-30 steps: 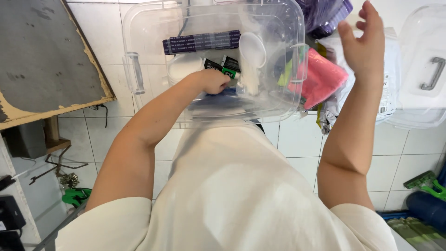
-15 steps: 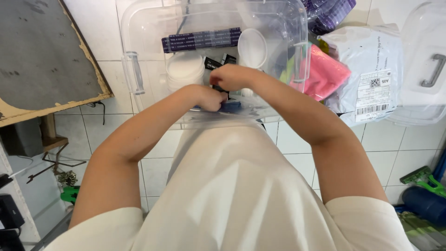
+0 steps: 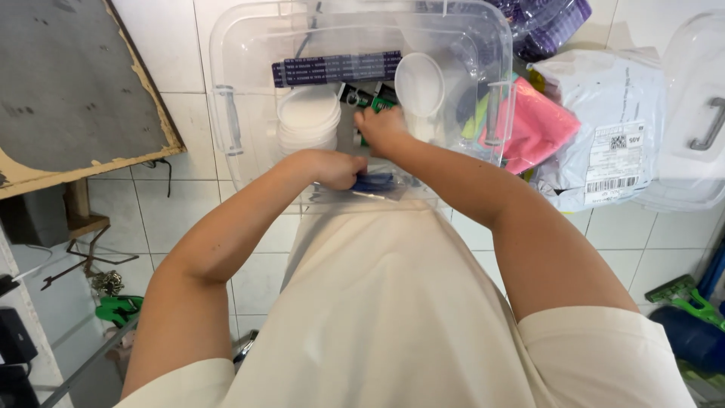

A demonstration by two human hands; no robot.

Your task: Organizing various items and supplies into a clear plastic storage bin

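Observation:
A clear plastic storage bin (image 3: 226,113) stands on the white tiled floor in front of me. Both my hands are inside it. My left hand (image 3: 336,168) is closed around a clear packet of blue items (image 3: 377,182) near the bin's near wall. My right hand (image 3: 382,126) reaches further in and rests on small green and black packets (image 3: 361,97); whether it grips one is hidden. A stack of white round lids (image 3: 308,119), a white cup (image 3: 420,83) and a long dark purple box (image 3: 336,68) also lie in the bin.
A pink cloth (image 3: 538,130) and a white mailing bag (image 3: 604,128) lie right of the bin. A clear lid with a handle (image 3: 698,121) sits at far right. A grey worn board (image 3: 72,98) leans at left. Green tools (image 3: 117,310) lie low on the floor.
My right hand came down from above the bin and went inside it, then moved further in onto the green packets. My left hand stayed low in the bin, on the blue packet.

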